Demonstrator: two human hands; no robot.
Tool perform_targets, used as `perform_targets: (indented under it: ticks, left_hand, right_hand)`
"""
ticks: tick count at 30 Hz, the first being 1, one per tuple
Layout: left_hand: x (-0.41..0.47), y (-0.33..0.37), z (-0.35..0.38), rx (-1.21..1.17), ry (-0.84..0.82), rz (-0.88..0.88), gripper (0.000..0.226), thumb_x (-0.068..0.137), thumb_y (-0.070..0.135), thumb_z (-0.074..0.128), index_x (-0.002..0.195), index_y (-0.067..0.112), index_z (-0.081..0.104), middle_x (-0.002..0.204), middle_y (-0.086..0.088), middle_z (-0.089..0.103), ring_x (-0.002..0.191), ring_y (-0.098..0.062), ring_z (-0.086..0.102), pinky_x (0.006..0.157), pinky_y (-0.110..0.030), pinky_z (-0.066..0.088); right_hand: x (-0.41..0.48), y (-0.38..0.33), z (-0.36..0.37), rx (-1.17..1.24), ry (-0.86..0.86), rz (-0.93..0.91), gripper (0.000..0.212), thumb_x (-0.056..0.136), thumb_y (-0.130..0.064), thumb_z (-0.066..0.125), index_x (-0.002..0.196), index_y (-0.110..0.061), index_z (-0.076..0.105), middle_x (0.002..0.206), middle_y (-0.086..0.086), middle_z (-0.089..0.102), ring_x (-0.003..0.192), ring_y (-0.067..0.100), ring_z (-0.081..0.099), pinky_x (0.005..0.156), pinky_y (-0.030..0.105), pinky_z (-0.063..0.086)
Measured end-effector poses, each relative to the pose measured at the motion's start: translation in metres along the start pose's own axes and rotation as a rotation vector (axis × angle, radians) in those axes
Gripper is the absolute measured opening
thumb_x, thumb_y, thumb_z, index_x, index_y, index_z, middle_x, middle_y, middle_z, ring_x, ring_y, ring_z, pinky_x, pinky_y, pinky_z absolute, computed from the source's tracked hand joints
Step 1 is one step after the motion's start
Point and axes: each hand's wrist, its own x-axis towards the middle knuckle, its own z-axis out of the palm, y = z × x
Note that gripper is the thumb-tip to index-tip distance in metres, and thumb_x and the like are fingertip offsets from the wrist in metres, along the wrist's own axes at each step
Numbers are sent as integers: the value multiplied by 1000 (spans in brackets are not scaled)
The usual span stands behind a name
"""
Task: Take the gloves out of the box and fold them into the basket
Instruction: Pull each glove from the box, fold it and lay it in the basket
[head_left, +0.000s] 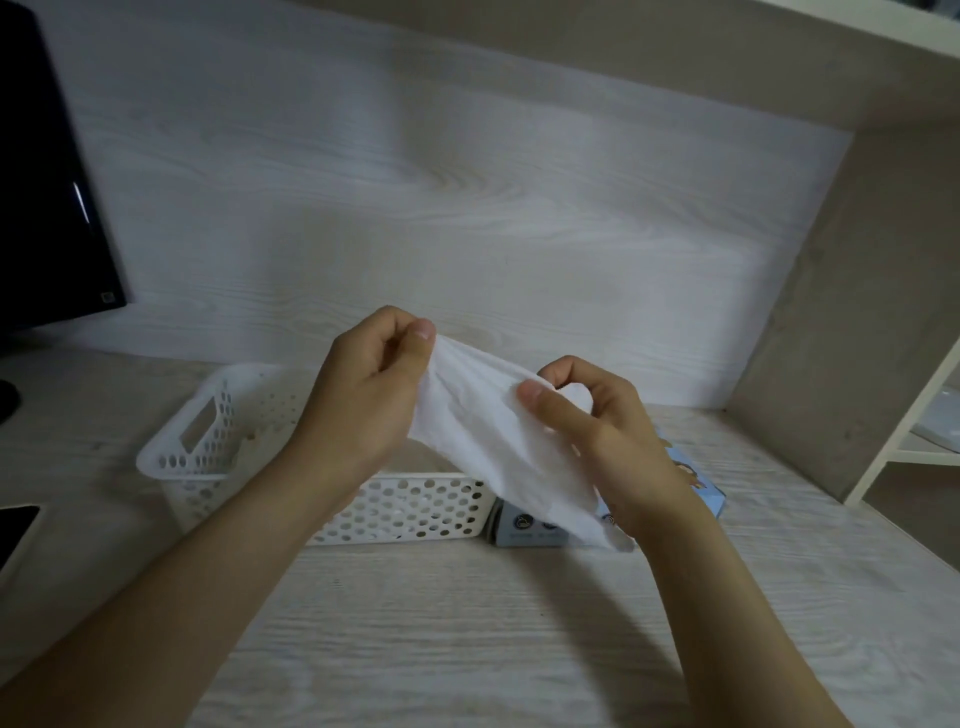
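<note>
Both hands are raised over a desk, pinching one white glove (483, 431) between them. The left hand (363, 395) grips the glove's upper edge between thumb and forefinger, its other fingers curled in. The right hand (602, 431), slightly lower, pinches the same edge further along in the same way. Held apart like this, the hands pull the edge taut, probably to spread the glove flat before it is folded.

The glove is thin, soft and crinkled, more like limp film than cloth. It hangs from the two pinches and trails down toward the right wrist. Its lowest tip looks faintly see-through. Finger shapes cannot be made out.

Beneath the hands stands a white basket (171, 457) with punched round holes and a handle slot. What it holds cannot be made out. Just beside it on the right, touching or nearly so, is a pale blue box (701, 488), mostly hidden behind the glove and right wrist. Basket and box sit close together, likely so each glove travels only a short way.

The desk (467, 639) is pale wood grain. A dark monitor (41, 182) stands at far left.
</note>
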Motion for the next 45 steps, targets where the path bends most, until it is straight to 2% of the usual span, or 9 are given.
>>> perform_targets:
  ticks: [3,8,15,21,24,27,35,40,45]
  left_hand:
    - [1,1,0,-17,29,22,27,110,28,49,86,24,59,67,13,47,65,-7,42,66,-30,37]
    - [-1,5,-1,-88,-44,-77,22,108,30,53,92,24,67,78,0,61,72,-14,55,71,-33,43]
    - [-4,12,-2,-230,-139,-155,24,107,31,56,98,22,76,84,6,71,77,-9,66,68,-27,51]
    - [-5,12,-3,-280,-201,-174,20,105,33,60,101,24,77,89,2,71,82,-14,68,71,-31,55]
    - [-4,11,-5,-282,-213,-165,22,107,29,57,104,22,78,93,1,73,83,-13,71,67,-28,58]
    - [-2,8,-6,-265,-185,-154,23,107,26,57,103,23,79,91,-1,72,81,-16,69,67,-31,58]
    - [6,-1,-10,-199,-35,-89,11,104,26,63,100,31,72,92,-15,72,81,-26,58,71,-44,46]
    - [11,-1,-20,-186,-43,-154,15,97,27,74,107,26,64,90,-3,78,77,-18,71,58,-35,53]
    - [19,-16,-35,237,139,-50,16,98,23,71,104,27,57,101,2,66,88,-17,64,48,-35,55]
  right_hand:
    - [1,-1,6,-89,36,-78,35,98,-31,76,85,-7,54,71,5,52,65,19,48,57,32,39]
    - [-1,-4,12,36,7,-26,28,108,-23,60,96,-1,45,68,6,46,52,18,46,48,31,40]
    - [5,3,13,4,64,-39,8,100,-3,60,97,-5,54,78,3,59,73,18,57,65,32,51]
    - [-1,0,9,29,-124,-43,31,88,-19,66,117,-22,76,97,36,67,87,31,67,79,49,59]
    - [0,4,8,-138,-153,-78,9,93,-16,79,98,-9,79,80,16,74,72,26,72,64,45,59]
    - [1,7,7,-151,-129,-90,27,92,-18,76,74,1,67,66,7,59,60,19,54,57,33,41]
    - [6,0,13,-45,13,41,23,99,-29,73,89,-8,73,81,7,74,73,17,67,66,34,52]
    - [26,1,21,-570,69,-143,22,100,-41,69,89,-23,71,75,-3,72,71,14,68,61,33,53]
    - [51,-5,42,-1160,79,-266,33,107,-54,50,114,-25,62,88,2,68,84,31,63,64,36,42]
